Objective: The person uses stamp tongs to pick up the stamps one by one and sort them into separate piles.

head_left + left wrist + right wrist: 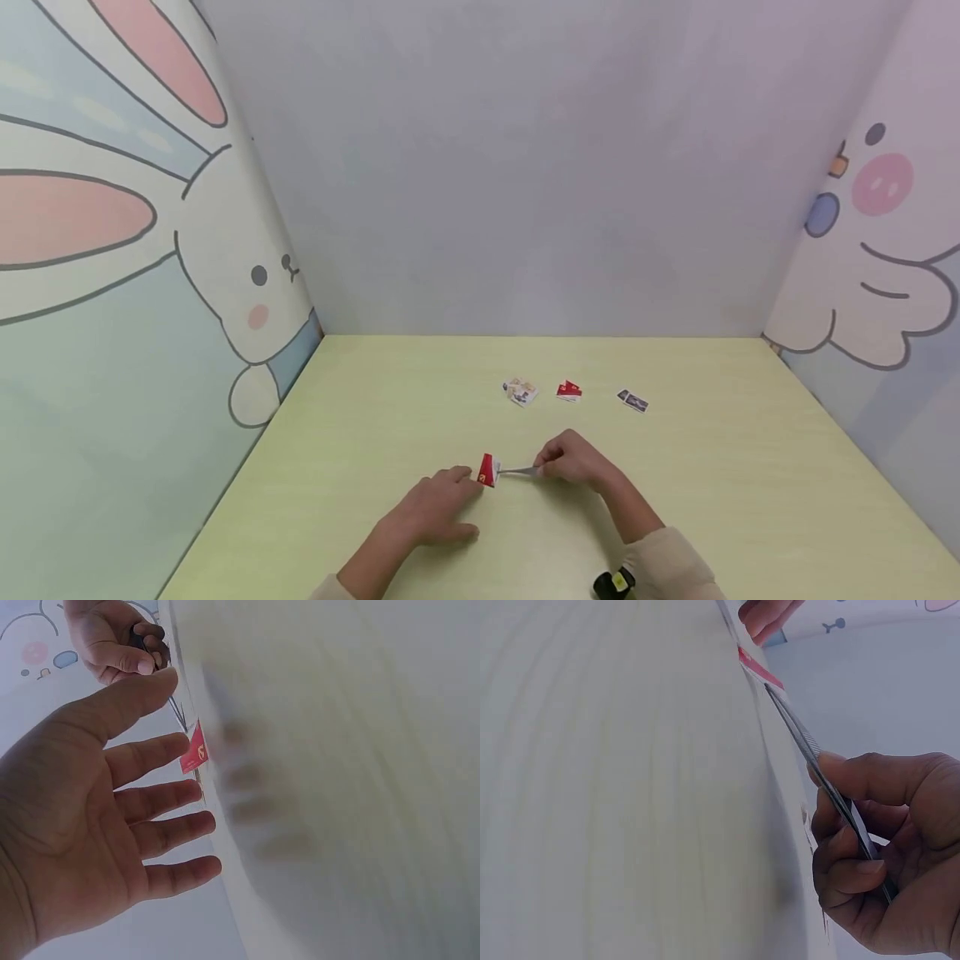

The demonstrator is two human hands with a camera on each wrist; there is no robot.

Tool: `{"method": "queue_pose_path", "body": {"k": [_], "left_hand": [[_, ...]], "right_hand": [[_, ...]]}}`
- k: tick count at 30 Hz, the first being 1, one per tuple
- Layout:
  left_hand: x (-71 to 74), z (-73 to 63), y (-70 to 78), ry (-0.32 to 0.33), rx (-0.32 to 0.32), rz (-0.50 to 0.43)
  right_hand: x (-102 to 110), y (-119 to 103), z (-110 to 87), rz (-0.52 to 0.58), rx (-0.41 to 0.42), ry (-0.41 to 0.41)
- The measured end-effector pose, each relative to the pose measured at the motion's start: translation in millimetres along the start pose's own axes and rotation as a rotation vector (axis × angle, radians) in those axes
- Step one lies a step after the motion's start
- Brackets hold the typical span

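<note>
My right hand (pixel 572 458) pinches a pair of slim metal tweezers (pixel 810 750) between thumb and curled fingers. The tweezers' tips meet the white edge of a small red-and-white stamp-like paper (pixel 487 470), which appears tilted in the right wrist view. On the stamp's other side is my left hand (pixel 438 507), palm down with fingers spread and holding nothing. Its index fingertip overlaps the stamp's red part (pixel 193 750) in the left wrist view; whether it touches, I cannot tell.
Farther back on the pale yellow table (pixel 375 400) lie a pile of light-coloured stamps (pixel 521 392), a few red stamps (pixel 569 391) and some dark stamps (pixel 633 401). A grey wall (pixel 525 183) stands behind, with cartoon-printed walls on both sides.
</note>
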State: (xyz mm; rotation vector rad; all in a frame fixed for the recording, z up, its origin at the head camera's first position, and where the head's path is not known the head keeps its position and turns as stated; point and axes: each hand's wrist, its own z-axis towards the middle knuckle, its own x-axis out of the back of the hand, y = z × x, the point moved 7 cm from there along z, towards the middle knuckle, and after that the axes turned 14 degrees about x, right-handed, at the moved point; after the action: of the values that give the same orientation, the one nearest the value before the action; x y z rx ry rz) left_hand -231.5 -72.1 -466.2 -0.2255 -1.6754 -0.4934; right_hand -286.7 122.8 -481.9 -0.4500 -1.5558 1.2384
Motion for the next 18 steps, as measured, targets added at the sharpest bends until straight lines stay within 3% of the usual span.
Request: {"method": "queue_pose_path", "body": {"k": [18], "left_hand": [[5.7, 14.4, 6.7, 0.092, 0.068, 0.02]], "right_hand": [[30.2, 13.0, -23.9, -0.02, -0.028, 0.138]]}}
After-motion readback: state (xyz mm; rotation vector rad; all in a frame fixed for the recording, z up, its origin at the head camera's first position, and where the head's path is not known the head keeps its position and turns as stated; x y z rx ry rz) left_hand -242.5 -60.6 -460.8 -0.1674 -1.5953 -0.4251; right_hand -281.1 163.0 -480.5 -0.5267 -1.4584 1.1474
